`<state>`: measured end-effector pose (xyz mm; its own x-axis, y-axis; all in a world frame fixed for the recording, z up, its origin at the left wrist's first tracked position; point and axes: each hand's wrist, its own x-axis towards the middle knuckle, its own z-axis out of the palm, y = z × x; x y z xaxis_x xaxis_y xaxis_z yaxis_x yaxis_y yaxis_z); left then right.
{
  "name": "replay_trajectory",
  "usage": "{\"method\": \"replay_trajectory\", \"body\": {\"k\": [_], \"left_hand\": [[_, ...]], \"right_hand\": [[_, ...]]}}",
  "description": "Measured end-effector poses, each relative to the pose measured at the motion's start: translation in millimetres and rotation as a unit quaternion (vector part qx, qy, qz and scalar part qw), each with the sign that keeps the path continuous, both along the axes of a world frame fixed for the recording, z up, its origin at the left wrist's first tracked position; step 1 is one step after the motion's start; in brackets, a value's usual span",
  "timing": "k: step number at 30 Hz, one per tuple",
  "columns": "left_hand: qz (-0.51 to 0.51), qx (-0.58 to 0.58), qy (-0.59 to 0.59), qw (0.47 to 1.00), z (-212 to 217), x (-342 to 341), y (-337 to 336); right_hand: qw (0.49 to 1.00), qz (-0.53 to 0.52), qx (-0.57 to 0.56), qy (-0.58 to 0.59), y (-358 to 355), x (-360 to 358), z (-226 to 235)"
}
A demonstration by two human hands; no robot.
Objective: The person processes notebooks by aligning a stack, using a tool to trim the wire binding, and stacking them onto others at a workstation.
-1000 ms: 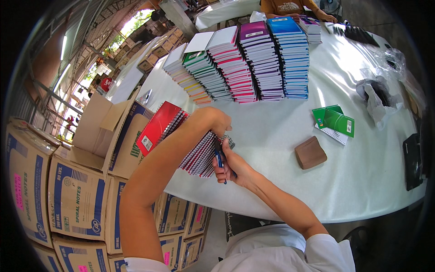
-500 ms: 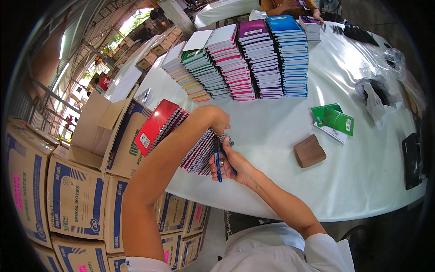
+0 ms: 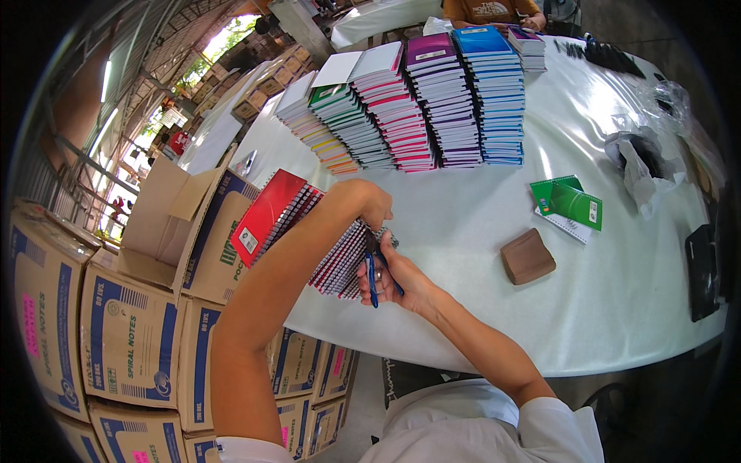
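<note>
A row of spiral notebooks (image 3: 272, 216) with a red cover at its left end stands on edge at the near left side of the white table (image 3: 463, 224). My left hand (image 3: 372, 202) rests on top of the row's right end, fingers curled over the spirals. My right hand (image 3: 397, 276) holds a blue pen (image 3: 371, 279) and touches the notebooks at that same end.
Tall stacks of coloured notebooks (image 3: 432, 108) stand at the table's far side. A green notebook (image 3: 570, 204), a brown block (image 3: 528, 257), crumpled plastic bags (image 3: 644, 158) and a black object (image 3: 702, 270) lie to the right. Cardboard boxes (image 3: 131, 339) are stacked at my left, one open.
The notebook row and both hands have shifted slightly; my right hand with the pen stays at the row's right end.
</note>
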<state>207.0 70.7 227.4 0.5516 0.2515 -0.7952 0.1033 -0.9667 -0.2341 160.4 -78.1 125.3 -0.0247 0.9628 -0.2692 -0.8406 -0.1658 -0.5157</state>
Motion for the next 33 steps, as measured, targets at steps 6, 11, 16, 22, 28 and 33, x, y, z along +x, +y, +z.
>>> {"method": "replay_trajectory", "body": {"k": [6, 11, 16, 22, 28, 33], "left_hand": [[-0.021, 0.0, -0.002, 1.0, -5, 0, -2], [-0.025, -0.02, -0.002, 1.0, -12, -1, 3], [0.004, -0.015, 0.007, 1.0, -12, 2, 0], [0.011, -0.014, 0.016, 1.0, -14, 2, 0], [-0.002, 0.002, 0.014, 1.0, -10, 4, -4], [-0.009, 0.007, 0.016, 1.0, -20, -1, 1]], "right_hand": [[0.994, 0.055, 0.04, 0.086, 5, 7, -12], [1.0, 0.006, -0.029, -0.005, -4, -5, 1], [1.0, 0.009, 0.004, 0.01, 3, 4, -14], [1.0, 0.027, -0.008, 0.007, -1, 2, -14], [0.977, 0.106, 0.126, 0.138, 17, 11, -44], [0.979, 0.115, 0.103, 0.136, 9, 3, -43]]}}
